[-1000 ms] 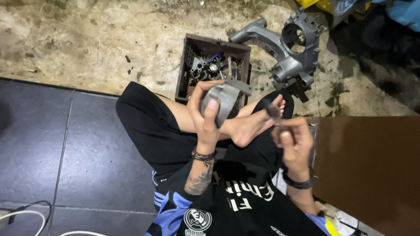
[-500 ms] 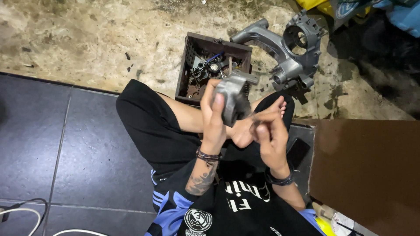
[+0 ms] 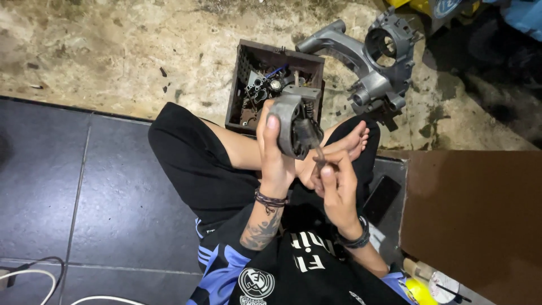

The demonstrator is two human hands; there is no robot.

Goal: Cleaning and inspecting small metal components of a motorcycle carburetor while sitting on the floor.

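A dark crate of small parts (image 3: 246, 79) sat at upper centre, a grey cast-metal housing (image 3: 372, 68) to its right, a brown board (image 3: 474, 220) at lower right. At centre, the left hand (image 3: 274, 149) clasped a grey metal part (image 3: 289, 124), upright, long axis vertical. The right hand (image 3: 337, 183) pinched a thin tool (image 3: 317, 153) angled up into it.

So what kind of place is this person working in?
Probably an informal repair workshop for motorbikes or engines. A large grey cast-metal housing lies on the rough concrete floor, beside a dark crate of small parts, and the left hand holds a grey metal part.
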